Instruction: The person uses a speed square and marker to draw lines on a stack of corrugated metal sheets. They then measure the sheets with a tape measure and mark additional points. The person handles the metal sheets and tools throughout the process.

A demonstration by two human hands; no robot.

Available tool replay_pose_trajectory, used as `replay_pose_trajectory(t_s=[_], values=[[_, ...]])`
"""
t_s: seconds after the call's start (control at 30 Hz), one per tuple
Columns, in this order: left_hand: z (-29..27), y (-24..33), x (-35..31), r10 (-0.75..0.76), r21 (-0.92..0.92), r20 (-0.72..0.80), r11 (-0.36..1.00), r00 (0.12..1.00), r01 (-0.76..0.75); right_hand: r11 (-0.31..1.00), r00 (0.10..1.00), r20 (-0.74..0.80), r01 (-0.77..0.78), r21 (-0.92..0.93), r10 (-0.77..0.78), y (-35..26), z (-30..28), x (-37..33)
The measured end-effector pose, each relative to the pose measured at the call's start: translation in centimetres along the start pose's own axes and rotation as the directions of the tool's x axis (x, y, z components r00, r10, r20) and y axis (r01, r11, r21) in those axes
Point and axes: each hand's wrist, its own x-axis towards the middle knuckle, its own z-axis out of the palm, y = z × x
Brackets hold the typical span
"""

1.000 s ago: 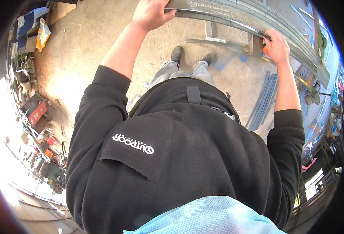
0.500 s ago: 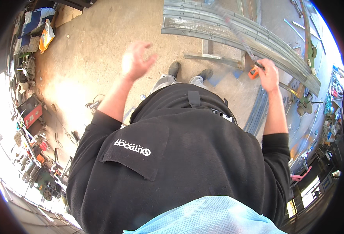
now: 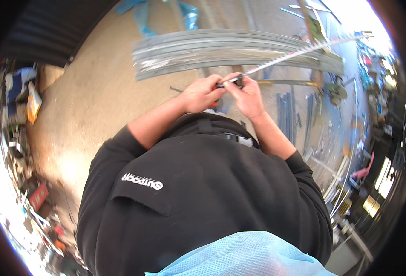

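Note:
My right hand (image 3: 249,99) is closed round a tape measure, whose dark part shows between the fingers. Its extended blade (image 3: 299,53) slants up to the right, above metal profiles (image 3: 184,50). Meeting it in front of my waist, my left hand (image 3: 202,95) has its fingers pressed together on a slim dark thing (image 3: 219,85), too blurred to name surely. A bit of orange (image 3: 213,105) shows just below the hands; I cannot tell whether it is part of the tape's case. The long grey profiles lie side by side just beyond both hands.
Blue plastic sheeting (image 3: 141,16) lies beyond the profiles. More dark metal lengths (image 3: 285,115) rest on the floor at the right. Cluttered tools and materials line both sides, with a red box (image 3: 38,197) at the left and a dark ribbed panel (image 3: 51,32) at the upper left.
My left hand, open and apart before, has come in to meet the right and closed. My right hand has moved left with the tape measure. The view has turned, and the blade now points up-right.

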Motion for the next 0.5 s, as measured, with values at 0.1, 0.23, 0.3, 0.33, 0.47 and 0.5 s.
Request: replay_pose_trajectory(t_s=[0.1, 0.23, 0.3, 0.33, 0.47, 0.5], values=[[1.2, 0.2, 1.6, -0.011, 0.020, -0.064, 1.000, 0.998, 0.012, 0.996, 0.998, -0.055, -0.025, 0.090, 0.030, 0.8, -2.9, -0.5], [2.5, -0.4, 3.9, -0.064, 0.146, -0.175, 0.985, 0.982, 0.091, 0.975, 0.971, -0.203, -0.088, 0.202, 0.129, 2.8, -10.1, -1.4], [3.2, -0.7, 5.3, -0.069, 0.234, -0.271, 0.963, 0.960, 0.136, 0.941, 0.916, -0.341, -0.096, 0.325, 0.211, 4.3, -14.8, -1.9], [3.4, -0.7, 5.8, -0.088, 0.265, -0.304, 0.949, 0.949, 0.173, 0.922, 0.875, -0.416, -0.081, 0.378, 0.247, 5.1, -17.6, -2.2], [6.6, 0.5, 8.7, -0.157, 0.356, -0.385, 0.884, 0.910, 0.304, 0.913, 0.720, -0.637, 0.011, 0.408, 0.276, 8.1, -30.3, -2.6], [7.6, 0.9, 9.5, -0.160, 0.361, -0.392, 0.879, 0.906, 0.312, 0.929, 0.692, -0.678, 0.028, 0.370, 0.249, 8.9, -33.0, -2.9]])
